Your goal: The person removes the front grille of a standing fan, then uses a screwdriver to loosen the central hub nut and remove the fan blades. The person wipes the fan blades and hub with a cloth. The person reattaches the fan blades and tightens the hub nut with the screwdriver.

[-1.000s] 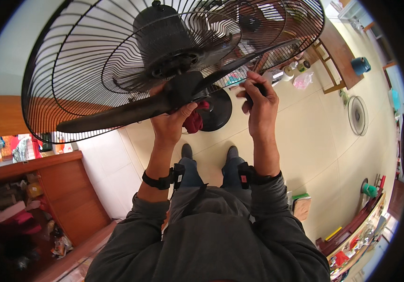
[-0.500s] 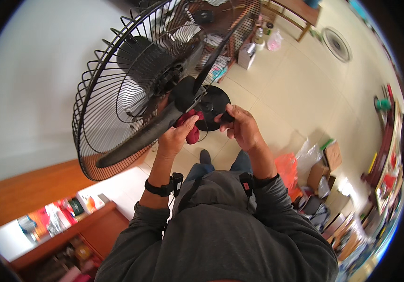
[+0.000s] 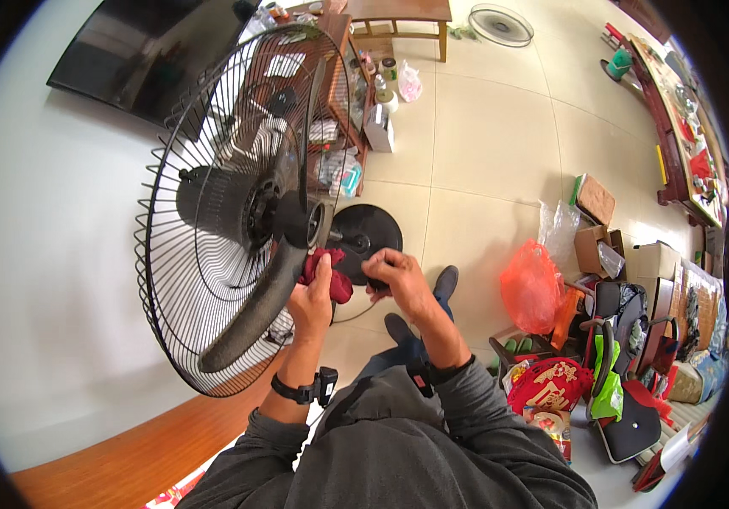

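Note:
A black standing fan without its front cover is at my left, its dusty blades (image 3: 250, 318) bare in front of the wire rear grille (image 3: 154, 316). Bunched in my left hand (image 3: 310, 304) is a dark red cloth (image 3: 339, 289), close beside the blade hub (image 3: 303, 222). My right hand (image 3: 407, 287) is closed on a small black knob (image 3: 376, 284), apart from the fan; the fingers partly hide it. Below the hub, the round black base (image 3: 384, 231) rests on the tiled floor.
A round wire fan cover (image 3: 501, 25) lies on the far floor. Behind the fan are a television (image 3: 139, 59) and a wooden cabinet (image 3: 330, 64). An orange plastic bag (image 3: 530, 288), boxes and chairs crowd the right side. A long wooden table (image 3: 670, 136) stands far right.
My view has turned and my feet have shifted, so the fan sits lower and more of the room shows. Both hands keep hold of the cloth and the knob.

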Tool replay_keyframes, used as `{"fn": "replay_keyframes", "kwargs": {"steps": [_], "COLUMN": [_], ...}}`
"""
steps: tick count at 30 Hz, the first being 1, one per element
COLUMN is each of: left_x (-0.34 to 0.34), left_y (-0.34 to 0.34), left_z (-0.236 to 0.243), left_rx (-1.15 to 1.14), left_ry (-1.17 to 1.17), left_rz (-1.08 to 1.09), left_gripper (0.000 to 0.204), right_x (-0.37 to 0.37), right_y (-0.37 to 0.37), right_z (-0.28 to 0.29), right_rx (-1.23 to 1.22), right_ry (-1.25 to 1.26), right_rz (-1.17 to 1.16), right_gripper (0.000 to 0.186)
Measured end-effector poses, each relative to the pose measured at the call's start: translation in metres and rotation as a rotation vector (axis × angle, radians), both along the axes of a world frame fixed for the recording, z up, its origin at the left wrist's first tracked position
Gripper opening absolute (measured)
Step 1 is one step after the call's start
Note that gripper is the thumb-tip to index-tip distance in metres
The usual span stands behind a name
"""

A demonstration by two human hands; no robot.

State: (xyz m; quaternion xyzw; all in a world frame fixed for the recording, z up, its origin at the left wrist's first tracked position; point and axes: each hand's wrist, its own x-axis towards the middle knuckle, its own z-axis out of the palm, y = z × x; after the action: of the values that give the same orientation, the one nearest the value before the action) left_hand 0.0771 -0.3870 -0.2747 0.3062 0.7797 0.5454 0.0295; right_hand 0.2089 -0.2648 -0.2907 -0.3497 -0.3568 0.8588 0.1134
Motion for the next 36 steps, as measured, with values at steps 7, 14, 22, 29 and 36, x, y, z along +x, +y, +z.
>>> {"fn": "replay_keyframes", "kwargs": {"steps": [7,14,22,29,36], "left_x": [0.002,0.015,-0.009,-0.01,0.016], "left_y": [-0.014,-0.022,-0.027,-0.028,-0.065], "left_z": [-0.013,-0.026,-0.067,-0.051,-0.083], "left_rx": [0.064,-0.096,0.223,0.202,0.547], "left_ry": [-0.292,-0.826,-1.491,-1.338,-1.463], "left_rz": [0.03,-0.201,-0.114,0.105,0.472], "left_gripper": [0.031,0.037,0.034,0.034,0.016], "right_x": [0.002,-0.008,-0.022,-0.074,-0.3], "right_y": [-0.019,-0.028,-0.031,0.133,0.424], "right_z": [-0.014,-0.035,-0.064,-0.145,-0.221], "right_rx": [-0.095,0.335,1.273,0.943,1.444], "right_ry": [-0.03,-0.047,-0.038,0.169,-0.395], "right_rz": [0.002,-0.028,0.521,1.214,0.801], "right_gripper": [0.027,0.045,0.083,0.108,0.044]}}
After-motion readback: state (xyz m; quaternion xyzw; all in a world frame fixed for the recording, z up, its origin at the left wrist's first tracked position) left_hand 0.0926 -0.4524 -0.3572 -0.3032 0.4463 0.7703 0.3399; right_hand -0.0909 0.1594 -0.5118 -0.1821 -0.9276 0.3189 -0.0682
